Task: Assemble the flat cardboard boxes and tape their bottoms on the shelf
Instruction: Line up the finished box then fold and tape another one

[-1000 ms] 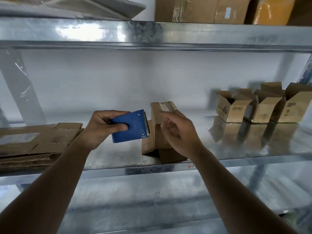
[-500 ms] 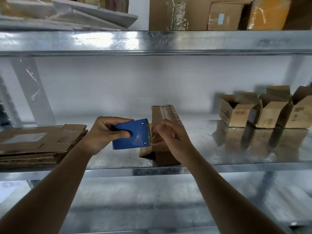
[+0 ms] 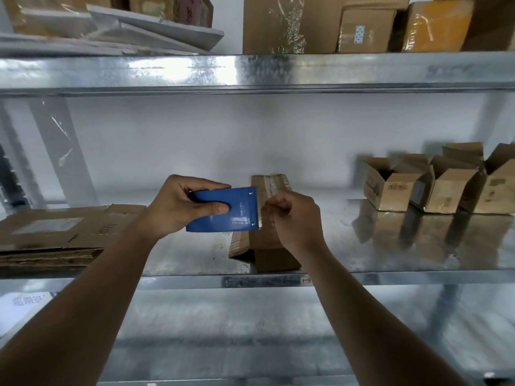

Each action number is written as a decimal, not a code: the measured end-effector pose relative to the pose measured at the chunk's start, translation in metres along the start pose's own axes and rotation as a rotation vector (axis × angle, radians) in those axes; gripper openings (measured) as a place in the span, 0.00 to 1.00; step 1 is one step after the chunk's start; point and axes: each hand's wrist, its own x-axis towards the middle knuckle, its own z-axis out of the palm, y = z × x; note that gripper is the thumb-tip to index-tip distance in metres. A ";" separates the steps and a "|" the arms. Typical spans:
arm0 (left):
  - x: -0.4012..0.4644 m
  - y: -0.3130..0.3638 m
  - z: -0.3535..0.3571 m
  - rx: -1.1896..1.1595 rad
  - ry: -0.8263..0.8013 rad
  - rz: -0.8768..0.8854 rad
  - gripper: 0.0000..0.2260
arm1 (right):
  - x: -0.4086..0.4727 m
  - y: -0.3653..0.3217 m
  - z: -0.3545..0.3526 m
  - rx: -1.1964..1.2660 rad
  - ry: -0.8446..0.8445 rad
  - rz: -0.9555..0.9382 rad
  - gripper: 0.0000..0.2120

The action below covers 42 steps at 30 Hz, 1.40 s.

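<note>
At dispenser (image 3: pixel 225 208), right hand (image 3: pixel 295 218) now pinches.

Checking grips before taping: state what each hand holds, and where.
Left hand grips the blue tape dispenser by its back end. Right hand pinches at its toothed edge, apparently the tape end; tape itself unclear.

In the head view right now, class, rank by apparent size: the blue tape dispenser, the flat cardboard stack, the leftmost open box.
1. flat cardboard stack, largest.
2. and 3. blue tape dispenser and leftmost open box look alike; the dispenser is nearer, so unranked.
</note>
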 end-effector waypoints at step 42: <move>0.027 -0.082 -0.044 0.163 0.048 -0.150 0.17 | 0.045 0.074 -0.041 0.116 0.007 0.459 0.03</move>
